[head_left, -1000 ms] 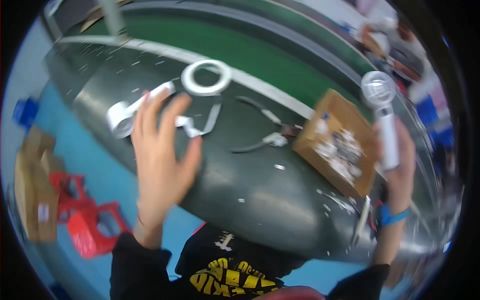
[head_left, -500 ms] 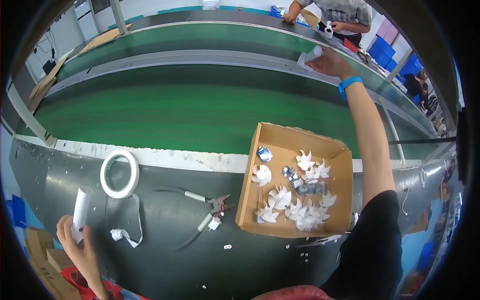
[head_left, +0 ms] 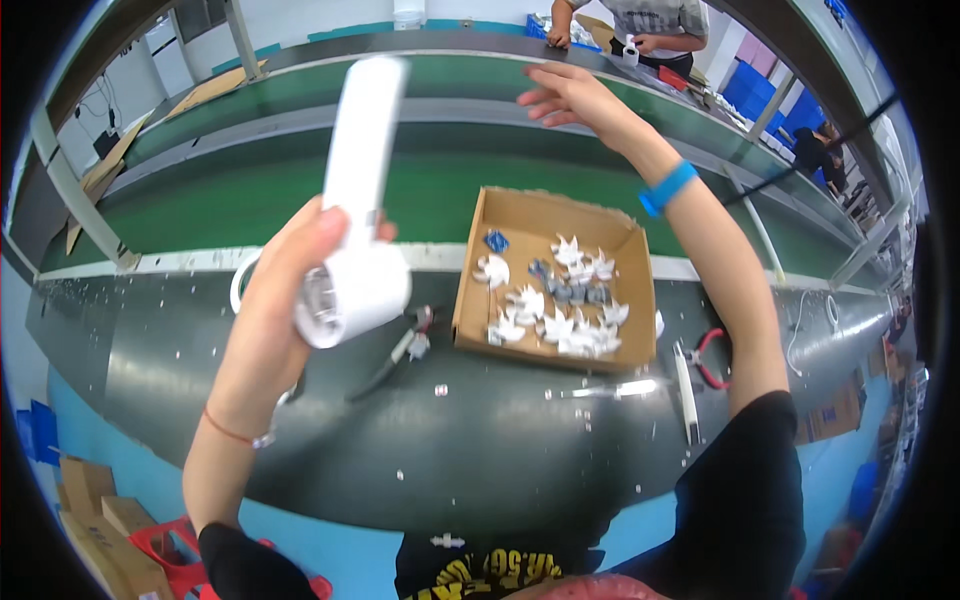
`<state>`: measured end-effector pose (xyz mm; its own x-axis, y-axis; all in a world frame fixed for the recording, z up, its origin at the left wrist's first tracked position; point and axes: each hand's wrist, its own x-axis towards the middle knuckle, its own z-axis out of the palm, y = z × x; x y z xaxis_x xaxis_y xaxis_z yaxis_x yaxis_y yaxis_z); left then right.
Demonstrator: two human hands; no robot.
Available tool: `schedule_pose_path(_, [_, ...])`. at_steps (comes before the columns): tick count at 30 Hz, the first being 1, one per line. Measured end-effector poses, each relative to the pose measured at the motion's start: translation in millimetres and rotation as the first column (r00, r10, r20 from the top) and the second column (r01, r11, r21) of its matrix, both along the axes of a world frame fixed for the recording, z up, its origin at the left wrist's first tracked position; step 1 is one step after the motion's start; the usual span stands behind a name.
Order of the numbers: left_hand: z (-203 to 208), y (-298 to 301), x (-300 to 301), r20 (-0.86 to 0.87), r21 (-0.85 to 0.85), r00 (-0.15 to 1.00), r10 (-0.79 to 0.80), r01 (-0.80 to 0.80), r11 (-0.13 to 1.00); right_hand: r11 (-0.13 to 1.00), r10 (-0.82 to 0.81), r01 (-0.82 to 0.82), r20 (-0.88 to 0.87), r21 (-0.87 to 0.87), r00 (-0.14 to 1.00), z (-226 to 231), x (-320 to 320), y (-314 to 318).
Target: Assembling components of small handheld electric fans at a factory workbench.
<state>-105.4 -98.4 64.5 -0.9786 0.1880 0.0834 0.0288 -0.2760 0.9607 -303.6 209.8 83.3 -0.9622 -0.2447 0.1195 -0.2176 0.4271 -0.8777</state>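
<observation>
My left hand (head_left: 285,255) is raised over the bench, closed around a white handheld fan housing (head_left: 365,165). The housing's tube-like handle points up and away, and its hollow round head is near my wrist. Over the conveyor at the upper right, my right hand (head_left: 580,100) is empty with its fingers spread. Between my arms is an open cardboard box (head_left: 468,275) with several white fan blades (head_left: 580,340), grey motor-like parts (head_left: 580,293) and small blue pieces (head_left: 497,240). Dark-handled cutters (head_left: 403,348) lie left of the box, partly hidden by the housing.
A roll of white tape (head_left: 238,285) shows partly behind my left forearm. Tweezers (head_left: 610,389), a white knife-like tool (head_left: 687,395) and red-handled pliers (head_left: 714,358) lie to the right. Beyond the bench runs a green conveyor (head_left: 190,215). Another person (head_left: 655,25) works at the far side.
My left hand has lifted the white housing from the bench's left side up towards the middle. The right hand has let go of a white part at the conveyor and moved left.
</observation>
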Motion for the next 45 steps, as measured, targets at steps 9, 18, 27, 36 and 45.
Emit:
schedule_pose_path(9, [-32,17,88,-0.236,-0.584,0.915,-0.326,0.134,0.800,0.807,0.572,-0.515,-0.163,0.290,0.804,-18,276,-44])
schedule_pose_path(18, [-98,19,150,-0.329,-0.605,0.893,-0.306,0.049,0.794,0.959,0.073,0.057,0.436,-0.278,0.897,-106,394,-43])
schedule_pose_path(27, [-108,41,137,-0.502,-0.446,0.829,-0.245,-0.005,0.895,0.962,0.099,-0.006,0.327,-0.274,0.940,-116,403,-47])
schedule_pose_path(36, [-111,44,121,-0.526,-0.539,0.771,-0.358,0.023,0.842,0.934,0.086,0.047,0.351,-0.353,0.932,-124,392,-49])
schedule_pose_path(45, [-125,48,115,-0.426,-0.356,0.857,-0.288,0.134,0.925,0.955,-0.001,0.075,0.251,-0.285,0.968,-134,394,-46])
